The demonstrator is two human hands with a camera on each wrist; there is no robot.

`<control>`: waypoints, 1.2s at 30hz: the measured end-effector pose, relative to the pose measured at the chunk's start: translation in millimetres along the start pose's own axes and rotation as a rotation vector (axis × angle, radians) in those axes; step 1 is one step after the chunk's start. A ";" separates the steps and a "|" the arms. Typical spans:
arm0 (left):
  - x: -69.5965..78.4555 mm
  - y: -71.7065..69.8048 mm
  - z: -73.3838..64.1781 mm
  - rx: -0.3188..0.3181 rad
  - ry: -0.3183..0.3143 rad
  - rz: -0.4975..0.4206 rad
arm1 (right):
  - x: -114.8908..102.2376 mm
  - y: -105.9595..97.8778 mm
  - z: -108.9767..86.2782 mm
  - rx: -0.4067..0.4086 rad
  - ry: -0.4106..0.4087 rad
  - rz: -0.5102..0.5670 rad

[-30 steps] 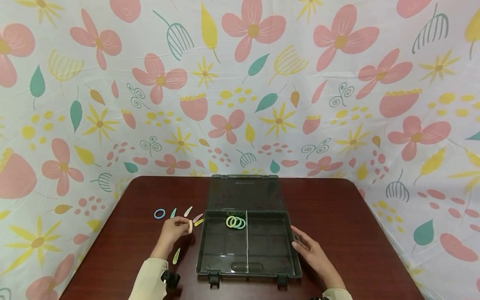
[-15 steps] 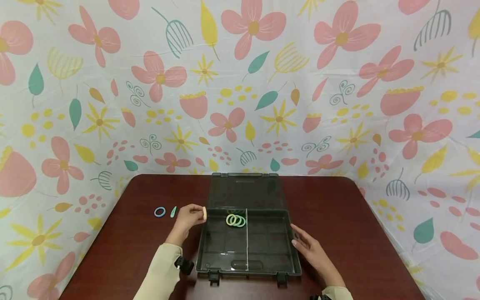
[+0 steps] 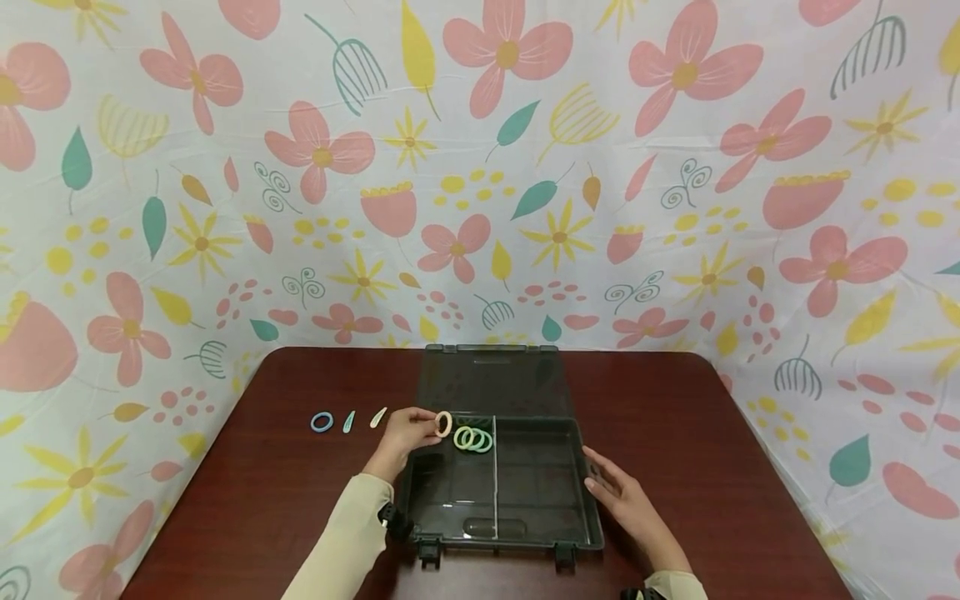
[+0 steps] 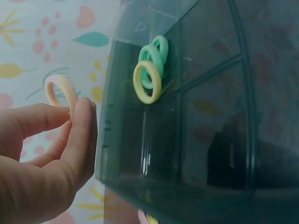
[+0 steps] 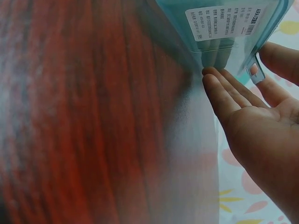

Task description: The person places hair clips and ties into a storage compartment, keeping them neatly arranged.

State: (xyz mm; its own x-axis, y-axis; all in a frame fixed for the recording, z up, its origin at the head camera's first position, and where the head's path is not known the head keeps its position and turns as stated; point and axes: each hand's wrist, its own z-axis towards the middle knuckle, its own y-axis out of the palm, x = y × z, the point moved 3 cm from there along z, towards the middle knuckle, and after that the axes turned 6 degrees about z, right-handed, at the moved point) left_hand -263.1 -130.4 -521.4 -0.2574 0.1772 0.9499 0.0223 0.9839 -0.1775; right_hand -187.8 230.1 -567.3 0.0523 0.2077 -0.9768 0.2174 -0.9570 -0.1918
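My left hand pinches a peach hair tie between thumb and fingertips, over the back left of an open dark see-through plastic box. In the left wrist view the peach hair tie stands up from the fingertips, apart from the other ties. Inside the box's left compartment, a yellow hair tie overlaps green hair ties. My right hand rests against the box's right side with its fingers extended. In the right wrist view those fingers touch the box wall, below a white label.
A white divider splits the box in two. Its lid lies back toward the patterned cloth. Left on the dark wood table are a blue hair tie, a teal hair clip and a pale hair clip.
My left hand has carried the peach hair tie rightward from the table to over the box's left compartment. My right hand has stayed at the box's right side.
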 end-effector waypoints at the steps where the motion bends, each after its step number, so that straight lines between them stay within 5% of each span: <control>1: -0.7 2.5 0.4 -0.005 -0.006 -0.010 | 0.2 -0.1 -0.3 0.002 -0.001 -0.002; 13: -8.8 17.5 1.3 -0.031 -0.037 -0.025 | 3.2 -0.6 -2.5 -0.002 0.005 0.016; 36: -14.5 25.0 12.9 -0.050 -0.099 0.095 | 1.0 0.1 0.3 0.015 0.012 0.009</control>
State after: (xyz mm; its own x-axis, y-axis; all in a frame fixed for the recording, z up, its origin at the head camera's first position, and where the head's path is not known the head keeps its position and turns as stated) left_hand -271.3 -108.7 -542.9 -0.3456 0.2688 0.8991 0.0981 0.9632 -0.2503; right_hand -188.1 230.1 -568.3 0.0654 0.2017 -0.9773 0.2028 -0.9616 -0.1849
